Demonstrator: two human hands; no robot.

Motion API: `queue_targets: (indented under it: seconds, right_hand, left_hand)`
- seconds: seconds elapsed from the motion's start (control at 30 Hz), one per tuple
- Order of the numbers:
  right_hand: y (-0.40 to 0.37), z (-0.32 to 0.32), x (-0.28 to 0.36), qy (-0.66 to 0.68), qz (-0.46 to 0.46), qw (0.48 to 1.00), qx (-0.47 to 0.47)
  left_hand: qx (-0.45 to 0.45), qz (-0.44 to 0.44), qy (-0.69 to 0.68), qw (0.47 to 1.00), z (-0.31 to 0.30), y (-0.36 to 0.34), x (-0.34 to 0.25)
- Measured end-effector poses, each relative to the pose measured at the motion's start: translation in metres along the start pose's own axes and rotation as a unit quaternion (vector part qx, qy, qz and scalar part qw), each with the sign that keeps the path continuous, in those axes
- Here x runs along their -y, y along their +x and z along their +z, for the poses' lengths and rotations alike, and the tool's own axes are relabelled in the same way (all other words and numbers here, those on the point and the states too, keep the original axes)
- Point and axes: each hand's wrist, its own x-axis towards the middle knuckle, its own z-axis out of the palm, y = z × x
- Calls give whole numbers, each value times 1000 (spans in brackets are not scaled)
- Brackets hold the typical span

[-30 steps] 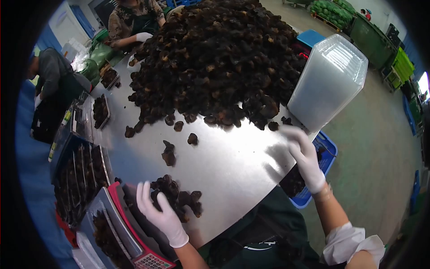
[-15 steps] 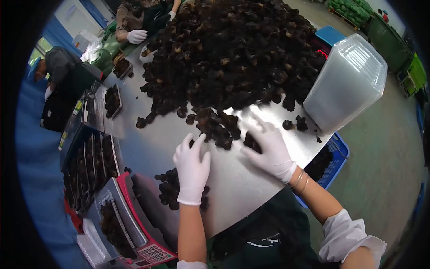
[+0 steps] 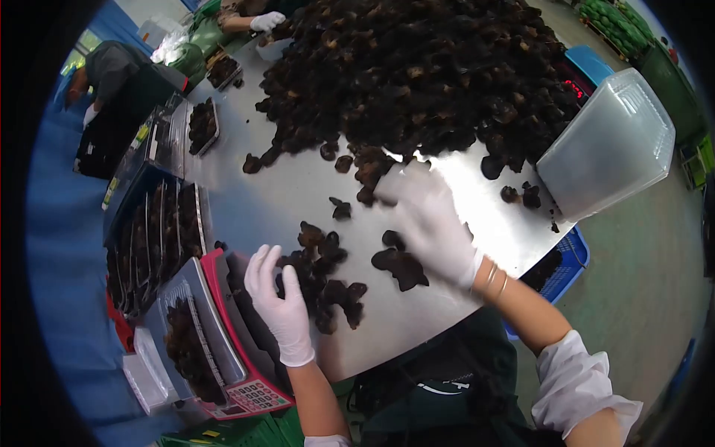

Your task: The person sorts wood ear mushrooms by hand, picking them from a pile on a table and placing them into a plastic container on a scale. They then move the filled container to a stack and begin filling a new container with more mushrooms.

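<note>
Beside the red scale (image 3: 253, 393), the gloved left hand (image 3: 281, 309) lies open, fingers spread, touching a small fungus pile (image 3: 331, 287). The right hand (image 3: 432, 223), flat and open, presses on loose pieces just short of the big black fungus heap (image 3: 417, 67).

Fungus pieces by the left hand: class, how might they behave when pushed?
Probably light and loose: the pieces lie scattered singly. Their curled, wrinkled shapes likely snag together rather than roll. The shiny table should let them slide.
</note>
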Motion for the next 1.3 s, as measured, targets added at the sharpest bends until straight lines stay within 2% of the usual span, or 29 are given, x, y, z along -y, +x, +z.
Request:
queue_targets:
  seconds: [0.03,0.07,0.13,0.23,0.27,0.37,0.4,0.47,0.5,0.57,0.6,0.67,0.73,0.8,0.83,0.87,0.93,1.0,1.07,1.13,1.3]
  right_hand:
    - [9,0,-8,-88,5,991,-104]
    - [16,3,-22,-144,14,980,-136]
    - [19,4,-28,-87,68,992,-55]
    - [2,1,1,50,24,994,96]
    - [0,-2,17,127,62,980,141]
    - [-1,-4,24,183,111,973,83]
    - [3,0,19,236,189,952,50]
    - [19,-2,1,146,162,976,16]
    - [27,0,-4,145,164,976,17]
    - [44,9,-10,-7,72,996,-50]
    - [50,16,-16,-9,74,996,-49]
    - [60,35,-30,-142,50,988,-21]
    - [67,41,-33,-151,50,987,-9]
    - [74,36,-29,-21,108,992,67]
    - [72,34,-15,55,138,988,48]
    - [68,32,-4,56,136,988,51]
    - [56,28,16,146,41,987,42]
    - [42,27,35,147,-14,988,47]
    - [33,25,46,161,-1,983,93]
    - [27,30,52,215,-10,973,78]
    - [23,27,67,239,9,966,99]
  left_hand:
    - [-17,-19,-25,999,-3,-3,8]
    - [-35,-37,-50,997,-4,-6,16]
    - [-56,-59,-56,995,-4,-13,26]
    - [-88,-92,-146,981,3,-20,38]
    - [-90,-103,-143,980,3,-20,38]
    - [-87,-140,-211,963,3,-20,41]
    - [-84,-153,-236,956,5,-21,43]
    - [-76,-160,-253,951,6,-22,39]
    - [-74,-162,-254,951,5,-22,38]
    - [-77,-139,-239,958,5,-22,36]
    - [-75,-140,-240,958,5,-22,36]
    - [-78,-144,-244,956,4,-22,37]
    - [-80,-156,-248,953,3,-23,37]
    - [-77,-156,-240,955,1,-23,36]
    - [-74,-158,-260,950,3,-24,39]
    - [-77,-161,-258,950,2,-24,39]
    - [-73,-160,-286,942,2,-24,37]
    - [-69,-155,-277,946,3,-23,36]
    - [-68,-148,-286,944,4,-22,34]
    - [-63,-147,-277,947,3,-22,32]
    - [-62,-144,-264,952,2,-22,34]
